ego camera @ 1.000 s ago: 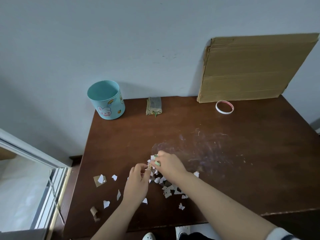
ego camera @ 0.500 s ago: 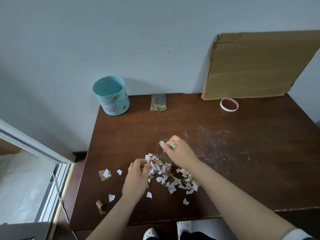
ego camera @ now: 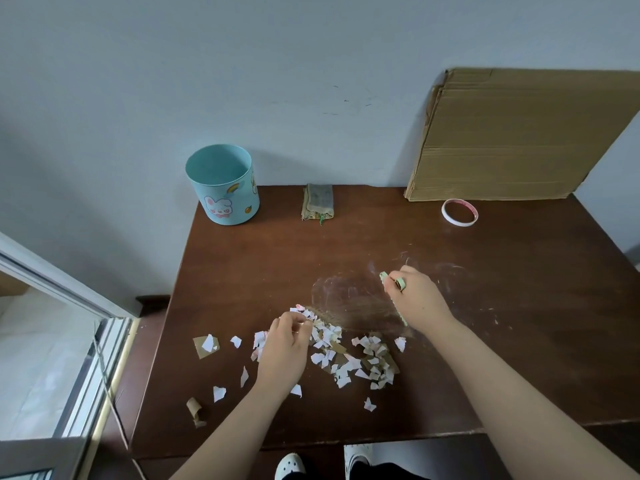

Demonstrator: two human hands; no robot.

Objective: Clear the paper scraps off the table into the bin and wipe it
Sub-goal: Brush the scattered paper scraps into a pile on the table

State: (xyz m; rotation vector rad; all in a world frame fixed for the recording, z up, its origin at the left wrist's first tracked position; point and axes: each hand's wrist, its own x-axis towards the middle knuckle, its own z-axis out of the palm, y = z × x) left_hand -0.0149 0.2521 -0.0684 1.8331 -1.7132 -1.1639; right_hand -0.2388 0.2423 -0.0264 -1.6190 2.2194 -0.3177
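**Scraps being gathered, none binned yet**

The right hand [ego camera: 415, 296] is clenched on what looks like a small green-handled brush [ego camera: 393, 299], its bristles blurred; the torn white and brown paper scraps [ego camera: 374, 358] lie heaped and scattered near the front of the dark brown wooden table [ego camera: 502, 341]; the left hand [ego camera: 282, 351] curls over the heap's left side, but I cannot tell whether it pinches any; next, the strays need drawing in, then carrying to the pale blue round bin [ego camera: 223, 185] at the far left corner.
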